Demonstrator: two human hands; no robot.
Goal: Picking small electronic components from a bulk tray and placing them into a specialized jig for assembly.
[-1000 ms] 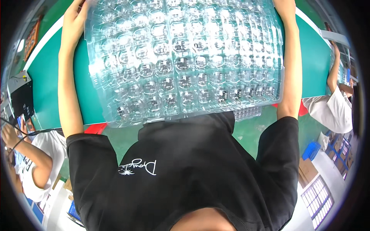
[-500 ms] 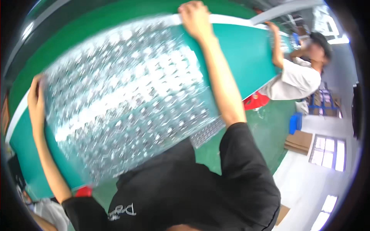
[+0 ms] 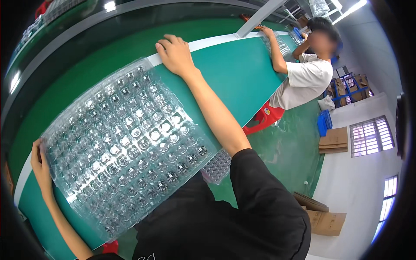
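Note:
A large clear plastic blister tray (image 3: 125, 147) spreads over the green worktop in front of me, tilted in the view. Its many round pockets sit in rows, and several seem to hold small dark parts; glare hides detail. At its left edge, my left hand (image 3: 40, 160) has its fingers bent round the rim. My right hand (image 3: 175, 55) lies beyond the tray's far right corner, apart from it. Its fingers are spread over the white border (image 3: 208, 43) of the worktop and hold nothing.
The green worktop (image 3: 234, 73) runs right toward a co-worker (image 3: 307, 78) in a white shirt, whose hand is near another clear tray (image 3: 279, 45). A grey post (image 3: 260, 19) rises at the far edge. A red stool (image 3: 266, 117) and a second pocketed tray (image 3: 218, 168) sit below the worktop.
My view has shifted and become sharper. My right hand appears farther left and lower in the picture, still open at the border; my left hand stays at the tray's left edge.

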